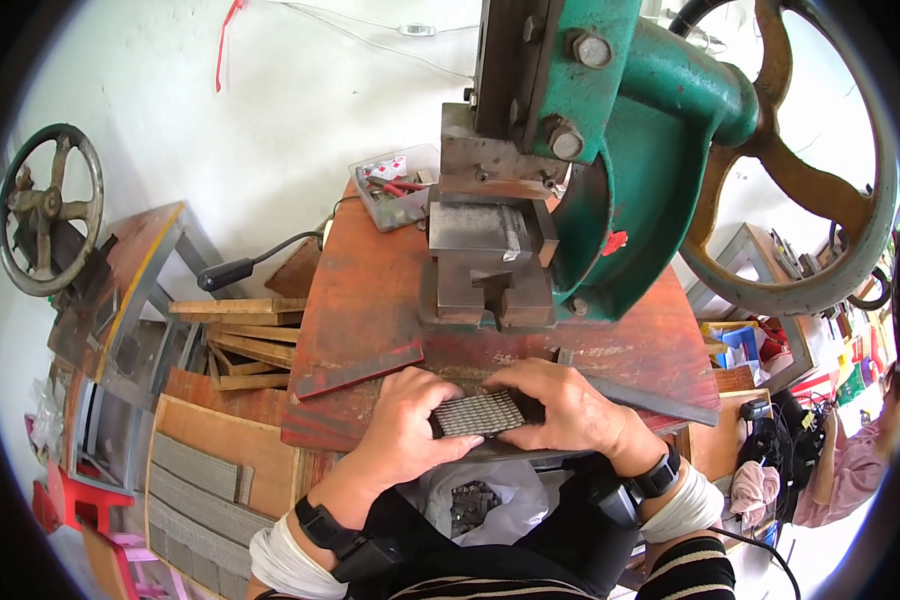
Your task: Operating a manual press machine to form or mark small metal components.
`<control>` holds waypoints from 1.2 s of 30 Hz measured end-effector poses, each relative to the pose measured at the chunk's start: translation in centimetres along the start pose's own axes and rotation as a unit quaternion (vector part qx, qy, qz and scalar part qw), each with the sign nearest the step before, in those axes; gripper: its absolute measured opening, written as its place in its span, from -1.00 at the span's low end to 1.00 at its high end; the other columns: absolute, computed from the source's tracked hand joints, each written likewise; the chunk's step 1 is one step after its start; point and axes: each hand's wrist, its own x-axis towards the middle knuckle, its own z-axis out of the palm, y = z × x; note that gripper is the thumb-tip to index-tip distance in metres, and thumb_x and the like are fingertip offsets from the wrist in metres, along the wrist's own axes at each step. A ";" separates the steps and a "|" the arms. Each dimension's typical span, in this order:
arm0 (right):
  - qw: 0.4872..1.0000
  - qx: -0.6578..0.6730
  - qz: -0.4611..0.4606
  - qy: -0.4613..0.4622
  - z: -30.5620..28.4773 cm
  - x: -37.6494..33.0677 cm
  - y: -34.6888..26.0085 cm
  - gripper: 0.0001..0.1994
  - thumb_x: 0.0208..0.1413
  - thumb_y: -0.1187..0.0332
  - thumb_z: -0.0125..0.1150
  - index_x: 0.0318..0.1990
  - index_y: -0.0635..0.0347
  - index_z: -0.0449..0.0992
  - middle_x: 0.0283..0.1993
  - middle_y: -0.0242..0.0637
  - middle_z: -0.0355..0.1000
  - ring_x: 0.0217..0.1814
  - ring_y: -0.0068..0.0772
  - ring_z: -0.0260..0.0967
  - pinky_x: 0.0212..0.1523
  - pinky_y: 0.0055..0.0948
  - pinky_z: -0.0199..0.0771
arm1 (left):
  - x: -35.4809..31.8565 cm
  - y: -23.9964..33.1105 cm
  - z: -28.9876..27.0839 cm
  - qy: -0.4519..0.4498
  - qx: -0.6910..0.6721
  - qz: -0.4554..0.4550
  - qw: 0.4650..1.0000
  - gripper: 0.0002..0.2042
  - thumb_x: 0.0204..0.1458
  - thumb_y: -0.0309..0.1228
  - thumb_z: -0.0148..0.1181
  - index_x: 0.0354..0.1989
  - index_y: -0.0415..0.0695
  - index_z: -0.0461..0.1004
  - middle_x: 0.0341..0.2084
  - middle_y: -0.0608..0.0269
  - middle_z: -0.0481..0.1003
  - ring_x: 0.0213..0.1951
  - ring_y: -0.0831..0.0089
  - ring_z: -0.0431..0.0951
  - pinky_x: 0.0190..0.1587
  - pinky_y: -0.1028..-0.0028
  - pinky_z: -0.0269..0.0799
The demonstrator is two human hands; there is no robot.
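Observation:
Between my two hands sits a dark grey block with rows of small ridged segments (478, 413), just over the table's near edge. My left hand (400, 420) grips its left end, thumb along the near side. Around the right end close the fingers and thumb of my right hand (565, 408). What the block is made of, I cannot tell for certain; it looks like metal pieces packed together. Beyond my hands stands a green press (660, 180) with a steel die block (495, 290) at its base. Below the hands, a white plastic bag (520, 490) holds loose dark metal pieces.
The worn red-brown table (360, 310) carries a red-edged bar (360, 371), a long metal bar (655, 400) and a plastic box of tools (395, 205). A large handwheel (770, 150) rises at right. Grey ridged strips (195, 465) lie on a board at left. Another person's sleeve (855, 470) shows far right.

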 end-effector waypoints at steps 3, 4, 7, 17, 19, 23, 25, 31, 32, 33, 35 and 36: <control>0.991 0.096 0.084 0.039 -1.1 -0.1 -1.9 -0.39 -0.26 0.42 0.48 0.07 0.25 0.44 -0.07 -0.12 0.51 -0.04 -0.13 0.52 0.00 -0.28 0.52 | 1.0 1.4 -2.0 -0.042 -0.220 -0.087 0.971 -0.56 -0.24 -0.45 0.52 -0.15 -0.26 0.50 -0.26 0.25 0.47 -0.19 0.42 0.49 -0.06 0.40 0.39; 0.979 0.159 0.097 0.083 -1.1 -0.4 -2.2 -0.38 -0.26 0.43 0.50 0.07 0.25 0.43 -0.07 -0.15 0.51 -0.05 -0.23 0.53 0.00 -0.32 0.53 | 1.4 1.7 -2.3 -0.054 -0.297 -0.117 0.946 -0.57 -0.22 -0.48 0.51 -0.15 -0.30 0.50 -0.26 0.27 0.47 -0.20 0.49 0.49 -0.09 0.46 0.42; 0.948 0.258 0.116 0.145 -1.3 -1.3 -2.8 -0.36 -0.26 0.46 0.53 0.09 0.25 0.41 -0.10 -0.22 0.51 -0.06 -0.45 0.53 0.02 -0.38 0.54 | 3.0 3.0 -3.6 -0.080 -0.380 -0.145 0.910 -0.55 -0.20 -0.54 0.50 -0.11 -0.40 0.48 -0.23 0.30 0.46 -0.18 0.56 0.48 -0.05 0.51 0.44; 0.897 0.349 0.154 0.222 -4.5 -2.2 -6.2 -0.34 -0.26 0.55 0.51 0.10 0.31 0.37 -0.09 -0.20 0.49 -0.06 -0.46 0.51 0.05 -0.38 0.52 | 5.3 6.6 -4.6 -0.103 -0.456 -0.148 0.871 -0.53 -0.15 -0.44 0.50 -0.07 -0.40 0.49 -0.28 0.23 0.54 -0.25 0.61 0.51 -0.15 0.55 0.50; 0.890 0.360 0.169 0.224 -5.0 -2.4 -6.6 -0.35 -0.26 0.55 0.51 0.09 0.32 0.38 -0.07 -0.20 0.49 -0.06 -0.47 0.51 0.05 -0.40 0.53 | 5.5 6.9 -4.7 -0.108 -0.458 -0.146 0.870 -0.53 -0.15 -0.44 0.50 -0.07 -0.40 0.48 -0.28 0.24 0.54 -0.25 0.62 0.51 -0.16 0.56 0.50; 0.895 0.351 0.165 0.221 -5.6 -2.5 -7.3 -0.36 -0.26 0.56 0.51 0.08 0.34 0.38 -0.07 -0.20 0.49 -0.07 -0.48 0.51 0.03 -0.42 0.53 | 5.6 7.4 -4.9 -0.114 -0.450 -0.145 0.874 -0.53 -0.16 -0.42 0.51 -0.09 -0.40 0.49 -0.31 0.26 0.55 -0.29 0.64 0.51 -0.19 0.57 0.49; 0.889 0.359 0.177 0.220 -5.8 -2.6 -7.6 -0.37 -0.26 0.56 0.51 0.07 0.35 0.38 -0.08 -0.21 0.50 -0.07 -0.50 0.50 0.02 -0.44 0.54 | 5.6 7.5 -4.9 -0.112 -0.448 -0.141 0.876 -0.53 -0.16 -0.41 0.51 -0.10 -0.40 0.49 -0.32 0.26 0.55 -0.30 0.64 0.50 -0.20 0.58 0.49; 0.894 0.351 0.183 0.210 -5.7 -2.1 -7.8 -0.38 -0.24 0.55 0.51 0.08 0.35 0.39 -0.12 -0.24 0.50 -0.08 -0.53 0.48 0.01 -0.47 0.53 | 5.5 6.9 -5.0 -0.117 -0.426 -0.149 0.885 -0.52 -0.17 -0.38 0.51 -0.10 -0.39 0.50 -0.33 0.27 0.56 -0.31 0.66 0.50 -0.23 0.60 0.47; 0.894 0.350 0.184 0.211 -5.6 -2.1 -7.7 -0.38 -0.24 0.55 0.51 0.08 0.35 0.39 -0.12 -0.24 0.50 -0.08 -0.53 0.48 0.01 -0.47 0.53 | 5.4 6.9 -5.1 -0.118 -0.425 -0.153 0.884 -0.52 -0.17 -0.40 0.51 -0.09 -0.39 0.50 -0.32 0.26 0.56 -0.30 0.66 0.50 -0.22 0.60 0.48; 0.900 0.338 0.181 0.206 -5.5 -2.0 -7.5 -0.38 -0.24 0.55 0.51 0.08 0.35 0.39 -0.14 -0.25 0.51 -0.08 -0.53 0.48 0.00 -0.48 0.53 | 5.4 6.8 -5.3 -0.119 -0.423 -0.157 0.884 -0.53 -0.16 -0.41 0.50 -0.08 -0.40 0.50 -0.31 0.26 0.56 -0.29 0.66 0.51 -0.21 0.60 0.48; 0.906 0.325 0.179 0.201 -5.3 -1.8 -7.3 -0.38 -0.23 0.54 0.51 0.08 0.35 0.39 -0.15 -0.25 0.51 -0.09 -0.54 0.48 -0.01 -0.48 0.53 | 5.3 6.8 -5.6 -0.119 -0.434 -0.161 0.878 -0.53 -0.15 -0.44 0.49 -0.07 -0.40 0.49 -0.30 0.25 0.57 -0.28 0.65 0.52 -0.19 0.59 0.49; 0.904 0.330 0.185 0.200 -5.2 -1.6 -7.3 -0.38 -0.23 0.53 0.51 0.08 0.35 0.39 -0.17 -0.26 0.51 -0.10 -0.54 0.48 -0.02 -0.48 0.53 | 5.1 6.7 -5.6 -0.117 -0.445 -0.165 0.872 -0.53 -0.15 -0.46 0.48 -0.05 -0.40 0.49 -0.28 0.24 0.57 -0.26 0.65 0.52 -0.17 0.59 0.50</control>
